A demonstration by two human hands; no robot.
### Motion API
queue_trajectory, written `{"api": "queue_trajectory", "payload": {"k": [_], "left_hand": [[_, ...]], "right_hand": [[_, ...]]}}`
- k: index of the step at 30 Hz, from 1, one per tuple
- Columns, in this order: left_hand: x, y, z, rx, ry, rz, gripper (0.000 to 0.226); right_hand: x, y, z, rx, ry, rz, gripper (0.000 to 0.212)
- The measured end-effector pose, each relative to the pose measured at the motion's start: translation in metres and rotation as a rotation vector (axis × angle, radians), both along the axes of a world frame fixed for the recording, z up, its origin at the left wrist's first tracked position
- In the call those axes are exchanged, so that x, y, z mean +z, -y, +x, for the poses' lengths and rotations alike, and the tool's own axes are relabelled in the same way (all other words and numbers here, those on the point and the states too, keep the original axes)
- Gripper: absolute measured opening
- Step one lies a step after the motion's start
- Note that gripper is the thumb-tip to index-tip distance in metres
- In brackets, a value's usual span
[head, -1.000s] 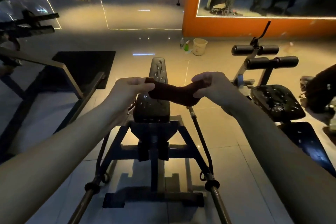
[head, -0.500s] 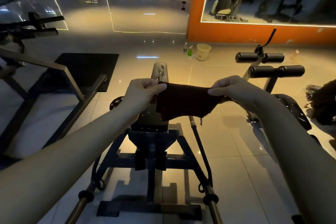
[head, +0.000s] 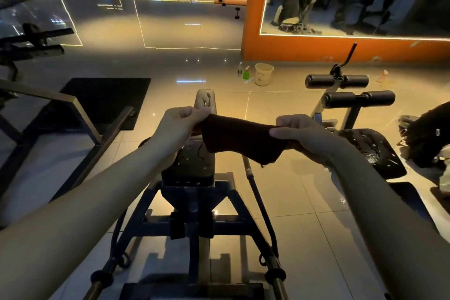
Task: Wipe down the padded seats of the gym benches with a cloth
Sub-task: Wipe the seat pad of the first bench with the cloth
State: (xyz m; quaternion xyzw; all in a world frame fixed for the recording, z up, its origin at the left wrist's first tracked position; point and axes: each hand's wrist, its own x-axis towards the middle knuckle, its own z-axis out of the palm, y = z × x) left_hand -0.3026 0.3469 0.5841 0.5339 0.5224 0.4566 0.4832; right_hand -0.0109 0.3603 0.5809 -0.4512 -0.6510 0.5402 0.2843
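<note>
The left hand [head: 177, 126] and the right hand [head: 304, 134] each pinch one end of the dark cloth [head: 238, 141], fingers curled round it. The cloth hangs stretched between them, above the padded seat [head: 192, 168].

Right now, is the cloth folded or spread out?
Spread: the left hand and right hand pinch the cloth at opposite ends, stretched open between them.

Worn on the head, looking forward and down along both forearms through a wide-angle lens. Sits close over the left hand [head: 179, 126] and right hand [head: 302, 133] holding the cloth [head: 238, 140] above the bench seat [head: 190, 165], yet takes in the tiled floor [head: 304, 238], a second bench [head: 370, 151] at right and the orange wall [head: 292, 47] far ahead. Single view only.
</note>
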Motion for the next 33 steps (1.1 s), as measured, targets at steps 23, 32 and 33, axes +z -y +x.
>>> {"api": "queue_trajectory", "payload": {"k": [23,32,33], "left_hand": [[-0.066,-0.011,0.010,-0.032,0.079,-0.320,0.045],[-0.165,0.059,0.016,0.001,0.616,-0.814,0.076],[-0.163,0.060,0.020,0.021,0.628,-0.779,0.072]], "right_hand": [[-0.047,0.025,-0.048,0.110,-0.102,-0.168,0.017],[-0.097,0.039,-0.057,-0.323,-0.264,-0.313,0.020],[-0.102,0.042,-0.057,-0.343,-0.285,-0.328,0.022]]}}
